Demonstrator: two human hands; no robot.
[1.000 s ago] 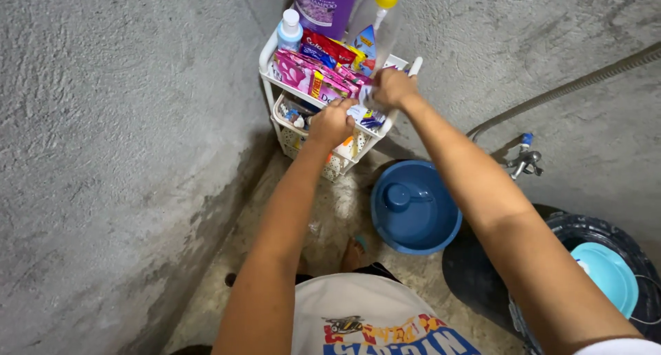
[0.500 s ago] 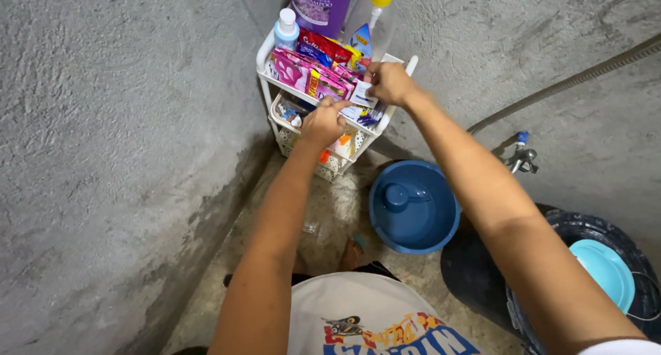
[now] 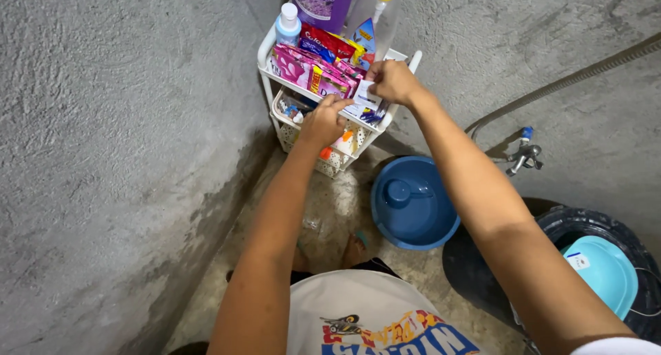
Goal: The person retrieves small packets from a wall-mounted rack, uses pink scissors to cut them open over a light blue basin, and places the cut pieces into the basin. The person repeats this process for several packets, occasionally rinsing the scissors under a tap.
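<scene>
Head view: at 12 o'clock a white rack [image 3: 265, 66] stands in the corner, its top shelf full of pink packets [image 3: 303, 69]. The left hand [image 3: 322, 123] and right hand [image 3: 394, 81] each close their grip on a small white sachet [image 3: 363, 97] held between them at the shelf's front edge. A blue basin [image 3: 441, 224] sits on the floor at 5 o'clock of the rack.

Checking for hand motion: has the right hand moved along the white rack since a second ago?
Yes. The right hand has moved up from the white rack's front rim toward the yellow-capped bottle.
</scene>
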